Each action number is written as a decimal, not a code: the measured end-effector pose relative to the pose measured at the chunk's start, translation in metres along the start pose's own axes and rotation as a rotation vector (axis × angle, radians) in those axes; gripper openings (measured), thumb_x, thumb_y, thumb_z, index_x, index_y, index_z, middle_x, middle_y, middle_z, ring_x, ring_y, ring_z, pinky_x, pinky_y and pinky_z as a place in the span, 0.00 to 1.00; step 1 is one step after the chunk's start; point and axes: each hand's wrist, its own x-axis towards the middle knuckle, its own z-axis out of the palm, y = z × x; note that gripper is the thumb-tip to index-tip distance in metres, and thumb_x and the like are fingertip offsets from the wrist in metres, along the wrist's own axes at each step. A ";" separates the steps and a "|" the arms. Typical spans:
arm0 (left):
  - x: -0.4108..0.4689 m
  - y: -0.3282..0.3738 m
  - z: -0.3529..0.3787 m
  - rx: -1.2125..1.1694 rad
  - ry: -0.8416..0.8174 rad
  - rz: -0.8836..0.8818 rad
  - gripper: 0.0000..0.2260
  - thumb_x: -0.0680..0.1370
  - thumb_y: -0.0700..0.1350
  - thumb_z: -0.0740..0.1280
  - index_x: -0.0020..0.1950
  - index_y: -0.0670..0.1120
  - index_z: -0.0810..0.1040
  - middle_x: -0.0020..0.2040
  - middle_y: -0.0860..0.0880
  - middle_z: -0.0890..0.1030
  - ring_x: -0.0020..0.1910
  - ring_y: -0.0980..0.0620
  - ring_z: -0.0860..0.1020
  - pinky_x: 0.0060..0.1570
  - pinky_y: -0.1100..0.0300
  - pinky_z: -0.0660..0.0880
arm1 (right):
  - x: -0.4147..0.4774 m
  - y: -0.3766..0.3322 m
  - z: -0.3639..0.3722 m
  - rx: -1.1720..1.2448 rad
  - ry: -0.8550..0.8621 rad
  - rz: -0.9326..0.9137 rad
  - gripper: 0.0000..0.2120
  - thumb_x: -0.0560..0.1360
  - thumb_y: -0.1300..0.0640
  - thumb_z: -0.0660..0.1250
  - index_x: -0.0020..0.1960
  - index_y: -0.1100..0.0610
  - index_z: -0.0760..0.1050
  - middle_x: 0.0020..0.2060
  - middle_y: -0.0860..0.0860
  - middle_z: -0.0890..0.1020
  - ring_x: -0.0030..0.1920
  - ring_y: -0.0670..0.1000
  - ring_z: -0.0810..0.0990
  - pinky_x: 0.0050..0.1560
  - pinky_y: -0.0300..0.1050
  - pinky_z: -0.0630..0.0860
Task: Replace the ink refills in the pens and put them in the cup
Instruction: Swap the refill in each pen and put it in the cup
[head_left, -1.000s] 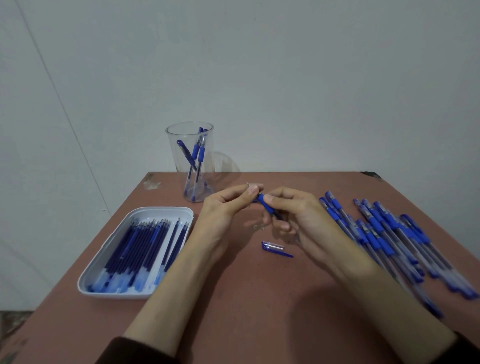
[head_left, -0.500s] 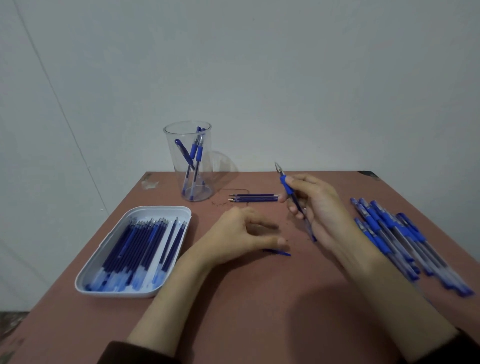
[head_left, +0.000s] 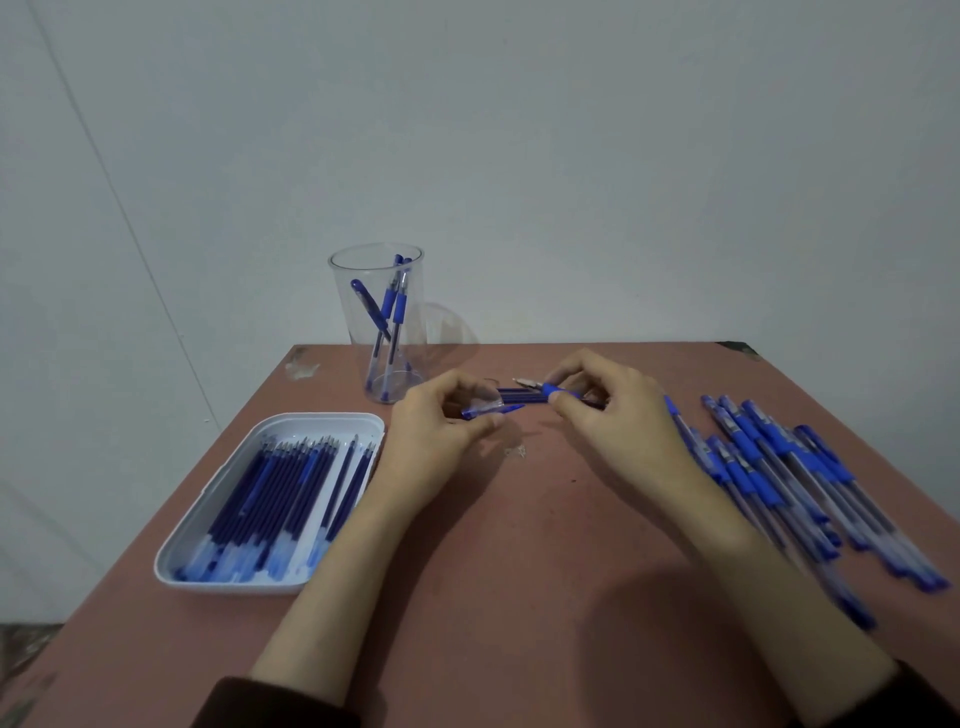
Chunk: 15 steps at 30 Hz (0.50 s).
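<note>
My right hand pinches a blue pen by its grip, tip pointing left, above the middle of the reddish table. My left hand pinches the clear pen cap with the blue clip, just left of the pen tip. Behind them lie a few used blue refills on the table. A clear cup at the back holds three pens. A white tray of several blue refills sits to the left.
Several blue pens lie in a row along the table's right side. The table's back edge meets a white wall. A small scuff mark shows at the back left corner.
My left hand picked the cap off the table and lifted it toward the pen. My right hand lowered the pen from upright to pointing left at the cap.
</note>
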 end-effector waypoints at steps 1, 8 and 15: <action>0.000 0.000 -0.001 -0.022 0.003 -0.004 0.11 0.69 0.36 0.75 0.40 0.51 0.80 0.36 0.56 0.81 0.32 0.63 0.77 0.35 0.73 0.72 | -0.001 0.000 0.000 -0.078 -0.001 -0.038 0.09 0.71 0.61 0.68 0.39 0.47 0.76 0.32 0.44 0.79 0.35 0.46 0.76 0.39 0.45 0.74; 0.001 0.000 -0.001 -0.080 -0.008 -0.019 0.11 0.71 0.35 0.74 0.42 0.52 0.81 0.40 0.51 0.83 0.37 0.55 0.80 0.40 0.67 0.77 | -0.006 -0.002 0.001 -0.235 -0.042 -0.130 0.05 0.70 0.59 0.65 0.41 0.49 0.75 0.34 0.44 0.78 0.39 0.47 0.75 0.42 0.50 0.75; 0.001 0.003 -0.006 -0.059 0.004 -0.019 0.09 0.71 0.35 0.74 0.44 0.49 0.82 0.36 0.57 0.81 0.34 0.59 0.78 0.37 0.72 0.73 | -0.005 -0.003 -0.002 -0.216 -0.021 -0.121 0.07 0.70 0.60 0.66 0.40 0.48 0.75 0.34 0.45 0.79 0.38 0.47 0.75 0.43 0.50 0.74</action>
